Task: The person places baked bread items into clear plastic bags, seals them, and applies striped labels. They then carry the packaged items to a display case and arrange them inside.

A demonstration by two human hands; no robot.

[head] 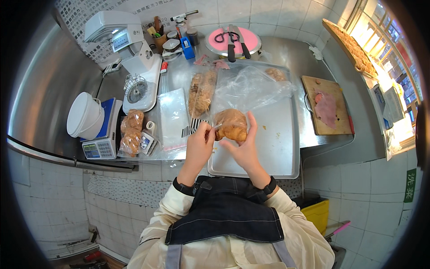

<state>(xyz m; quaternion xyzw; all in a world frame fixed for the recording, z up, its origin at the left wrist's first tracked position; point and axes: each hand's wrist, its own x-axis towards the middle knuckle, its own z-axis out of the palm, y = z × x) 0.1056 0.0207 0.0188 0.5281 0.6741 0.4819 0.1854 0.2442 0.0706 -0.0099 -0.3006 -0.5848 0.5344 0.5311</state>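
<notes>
A croissant (231, 125) in a clear plastic bag is held over the left part of a metal baking tray (268, 158). My left hand (201, 141) pinches the bag at the croissant's left end. Thumb and fingers of my right hand (245, 144) cup its right side and underside. Behind it on the tray lies a crumpled clear plastic bag (248, 87), with another piece of bread (275, 74) at its far right. Bagged long breads (202, 90) lie left of the tray's back part, and a striped strip (192, 127) is by my left fingers. Clear plastic bags (174, 117) lie flat further left.
Bagged croissants (131, 132) sit beside a digital scale (100, 148) bearing a white bucket (85, 116). A stand mixer (137, 57) stands behind. Knives and scissors (231, 40) rest on a pink turntable (211, 37). At right, a wooden cutting board (336, 124) holds sliced ham (326, 109).
</notes>
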